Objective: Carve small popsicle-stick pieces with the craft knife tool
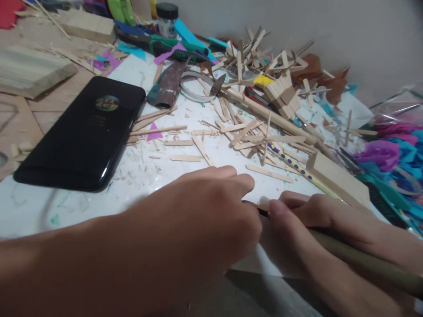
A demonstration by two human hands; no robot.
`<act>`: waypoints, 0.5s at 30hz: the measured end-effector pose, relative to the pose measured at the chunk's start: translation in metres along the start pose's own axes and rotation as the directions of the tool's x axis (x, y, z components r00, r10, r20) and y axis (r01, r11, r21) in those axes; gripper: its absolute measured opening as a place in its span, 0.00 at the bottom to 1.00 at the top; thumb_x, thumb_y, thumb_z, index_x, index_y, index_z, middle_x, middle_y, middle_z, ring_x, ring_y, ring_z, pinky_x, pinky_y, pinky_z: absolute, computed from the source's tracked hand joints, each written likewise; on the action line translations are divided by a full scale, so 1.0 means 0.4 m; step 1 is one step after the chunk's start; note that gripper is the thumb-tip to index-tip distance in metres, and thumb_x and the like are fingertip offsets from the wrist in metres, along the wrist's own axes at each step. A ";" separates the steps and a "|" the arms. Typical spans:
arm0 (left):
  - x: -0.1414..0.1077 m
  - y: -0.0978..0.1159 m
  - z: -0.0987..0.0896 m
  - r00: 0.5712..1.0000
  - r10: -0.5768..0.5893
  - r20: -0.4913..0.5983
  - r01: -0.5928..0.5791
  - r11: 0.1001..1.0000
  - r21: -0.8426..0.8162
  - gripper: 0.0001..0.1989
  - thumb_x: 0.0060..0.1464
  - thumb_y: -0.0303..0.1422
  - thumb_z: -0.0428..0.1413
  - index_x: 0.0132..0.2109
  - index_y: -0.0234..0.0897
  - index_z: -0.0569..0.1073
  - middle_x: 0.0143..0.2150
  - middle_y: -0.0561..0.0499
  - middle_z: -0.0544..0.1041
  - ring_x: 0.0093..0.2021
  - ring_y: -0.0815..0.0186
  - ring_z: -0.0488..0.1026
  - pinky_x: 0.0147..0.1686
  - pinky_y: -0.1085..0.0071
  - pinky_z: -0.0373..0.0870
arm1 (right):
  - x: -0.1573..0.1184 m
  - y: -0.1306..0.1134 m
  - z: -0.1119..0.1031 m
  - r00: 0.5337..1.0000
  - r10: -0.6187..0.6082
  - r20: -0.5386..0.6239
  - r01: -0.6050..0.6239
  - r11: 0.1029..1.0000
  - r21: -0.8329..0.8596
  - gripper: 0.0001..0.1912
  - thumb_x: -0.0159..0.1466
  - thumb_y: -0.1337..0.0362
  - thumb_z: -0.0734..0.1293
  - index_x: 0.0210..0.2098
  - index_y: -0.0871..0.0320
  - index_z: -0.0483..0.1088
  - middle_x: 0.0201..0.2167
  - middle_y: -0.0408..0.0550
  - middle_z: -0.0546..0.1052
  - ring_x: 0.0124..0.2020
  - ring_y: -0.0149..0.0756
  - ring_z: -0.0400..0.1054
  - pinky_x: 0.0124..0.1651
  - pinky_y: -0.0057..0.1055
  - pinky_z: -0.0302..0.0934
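My left hand (211,211) is closed in a fist over the near edge of the white work surface (139,211). Whatever its fingers grip is hidden from this side. My right hand (317,224), just to the right, is wrapped round a wooden-handled tool (366,259) with a thin dark metal shaft. The tool points left, and its end disappears by my left fist. A bit of pale wood shows between the two hands, mostly covered. Beyond my knuckles lie loose craft sticks (269,173) and a yellow pencil with purple dots (291,164).
A black phone (82,136) lies at left, near wooden blocks (33,70). Behind are a tape ring (198,97), a long wooden rod (267,115), a lidded jar (167,20) and heaped stick pieces. Another wooden block (337,176) and coloured paper (378,155) are at right.
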State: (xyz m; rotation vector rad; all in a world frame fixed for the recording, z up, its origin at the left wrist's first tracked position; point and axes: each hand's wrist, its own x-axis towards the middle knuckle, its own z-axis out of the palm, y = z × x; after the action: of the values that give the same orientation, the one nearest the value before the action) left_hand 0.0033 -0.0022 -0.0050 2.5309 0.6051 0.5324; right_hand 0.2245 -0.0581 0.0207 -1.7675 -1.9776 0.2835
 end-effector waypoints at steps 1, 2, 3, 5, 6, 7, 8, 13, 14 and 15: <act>0.001 0.001 0.001 0.999 0.031 -0.016 -0.031 0.999 0.033 0.09 0.59 0.21 0.60 0.33 0.38 0.76 0.37 0.50 0.76 0.36 0.63 0.70 0.34 0.64 0.66 | 0.002 -0.001 0.001 0.996 -0.068 0.054 0.069 0.998 -0.006 0.26 0.72 0.57 0.67 0.18 0.52 0.71 0.25 0.46 0.84 0.19 0.35 0.75 0.17 0.28 0.63; 0.003 0.001 0.001 0.997 0.069 -0.027 -0.067 0.995 0.068 0.09 0.56 0.20 0.60 0.31 0.38 0.76 0.36 0.49 0.77 0.35 0.62 0.69 0.34 0.63 0.65 | 0.003 -0.002 0.002 0.993 -0.096 0.065 0.098 0.995 -0.022 0.26 0.73 0.59 0.66 0.17 0.52 0.71 0.23 0.45 0.82 0.18 0.34 0.74 0.18 0.28 0.63; 0.006 0.002 0.002 0.993 0.108 -0.038 -0.104 0.990 0.097 0.10 0.53 0.19 0.60 0.30 0.38 0.76 0.36 0.48 0.77 0.35 0.61 0.69 0.35 0.63 0.65 | 0.003 -0.003 0.003 0.992 -0.107 0.066 0.109 0.993 -0.041 0.26 0.73 0.61 0.66 0.17 0.52 0.71 0.20 0.44 0.80 0.18 0.34 0.73 0.19 0.29 0.64; 0.010 0.004 0.003 0.985 0.160 -0.071 -0.150 0.980 0.129 0.10 0.49 0.18 0.59 0.28 0.39 0.75 0.34 0.47 0.78 0.35 0.60 0.68 0.36 0.62 0.64 | 0.003 -0.007 0.001 0.989 -0.132 0.060 0.135 0.990 -0.052 0.25 0.72 0.64 0.67 0.17 0.51 0.71 0.16 0.42 0.75 0.16 0.33 0.69 0.20 0.30 0.63; 0.012 0.005 0.004 0.982 0.167 -0.085 -0.155 0.979 0.133 0.11 0.48 0.18 0.59 0.28 0.39 0.75 0.34 0.47 0.78 0.35 0.60 0.68 0.37 0.62 0.65 | 0.003 -0.009 0.000 0.988 -0.143 0.062 0.146 0.988 -0.055 0.24 0.72 0.64 0.67 0.18 0.51 0.72 0.16 0.42 0.73 0.15 0.33 0.68 0.21 0.31 0.62; 0.013 0.007 0.004 0.982 0.163 -0.095 -0.150 0.980 0.134 0.11 0.48 0.18 0.59 0.28 0.39 0.76 0.34 0.47 0.79 0.35 0.60 0.68 0.37 0.62 0.64 | 0.003 -0.012 -0.001 0.986 -0.154 0.067 0.158 0.986 -0.056 0.24 0.71 0.65 0.66 0.18 0.51 0.71 0.15 0.42 0.72 0.15 0.33 0.67 0.20 0.31 0.62; 0.013 0.008 0.005 0.983 0.157 -0.097 -0.143 0.981 0.134 0.10 0.48 0.18 0.59 0.29 0.39 0.76 0.33 0.48 0.79 0.35 0.59 0.68 0.37 0.62 0.64 | 0.003 -0.015 -0.002 0.984 -0.162 0.068 0.166 0.984 -0.059 0.24 0.71 0.65 0.66 0.18 0.51 0.71 0.15 0.42 0.70 0.15 0.34 0.67 0.21 0.32 0.62; 0.008 0.013 0.004 0.986 0.135 -0.093 -0.123 0.984 0.129 0.10 0.50 0.19 0.60 0.30 0.39 0.77 0.33 0.49 0.79 0.35 0.60 0.69 0.35 0.62 0.63 | 0.002 -0.014 -0.004 0.978 -0.190 0.084 0.195 0.979 -0.052 0.24 0.72 0.65 0.66 0.18 0.51 0.71 0.17 0.43 0.74 0.15 0.32 0.67 0.21 0.31 0.61; 0.008 0.013 0.003 0.988 0.127 -0.091 -0.115 0.985 0.129 0.10 0.51 0.19 0.60 0.30 0.39 0.77 0.33 0.49 0.79 0.35 0.60 0.69 0.34 0.62 0.63 | 0.000 -0.010 -0.005 0.977 -0.197 0.084 0.202 0.978 -0.050 0.24 0.72 0.65 0.66 0.18 0.52 0.72 0.18 0.43 0.76 0.15 0.32 0.67 0.21 0.31 0.62; 0.009 0.014 0.003 0.989 0.122 -0.088 -0.110 0.986 0.129 0.09 0.52 0.19 0.60 0.31 0.38 0.77 0.33 0.49 0.79 0.35 0.60 0.69 0.34 0.62 0.63 | -0.002 -0.005 -0.006 0.976 -0.199 0.086 0.204 0.977 -0.058 0.24 0.72 0.64 0.66 0.19 0.52 0.72 0.18 0.43 0.77 0.15 0.32 0.68 0.21 0.30 0.62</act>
State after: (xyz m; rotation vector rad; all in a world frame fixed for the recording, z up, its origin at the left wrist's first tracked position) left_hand 0.0085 -0.0052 -0.0021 2.6826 0.5419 0.6801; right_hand 0.2238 -0.0596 0.0234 -1.6000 -2.2273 0.2256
